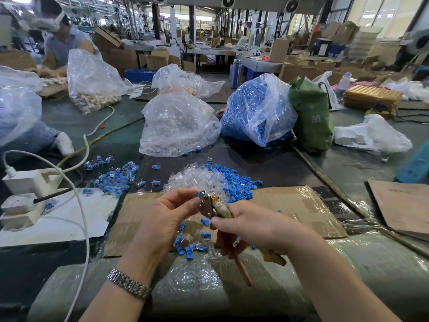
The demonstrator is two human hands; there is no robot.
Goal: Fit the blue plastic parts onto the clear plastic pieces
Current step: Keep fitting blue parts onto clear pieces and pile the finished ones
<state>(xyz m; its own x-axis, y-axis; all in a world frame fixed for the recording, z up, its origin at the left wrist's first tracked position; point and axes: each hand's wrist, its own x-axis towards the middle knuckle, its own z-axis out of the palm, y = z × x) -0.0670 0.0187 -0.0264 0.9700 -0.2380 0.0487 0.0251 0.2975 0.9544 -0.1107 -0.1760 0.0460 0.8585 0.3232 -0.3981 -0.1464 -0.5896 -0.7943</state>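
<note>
My right hand (250,226) grips a pair of pliers (210,206) by its wrapped handles, jaws pointing up and left. My left hand (169,212) pinches a small blue part with a clear piece (201,193) at the jaws. A heap of clear pieces (192,180) lies just beyond my hands, with a heap of loose blue parts (234,182) on its right. Fitted blue-and-clear pieces (113,176) are scattered to the left, and a few more lie under my hands (188,246).
A bag of clear pieces (178,124) and a bag of blue parts (255,110) stand behind the heaps, a green bag (311,115) beside them. White power strips with cables (25,194) sit at left. Cardboard (301,205) covers the work surface. Another person works at far left.
</note>
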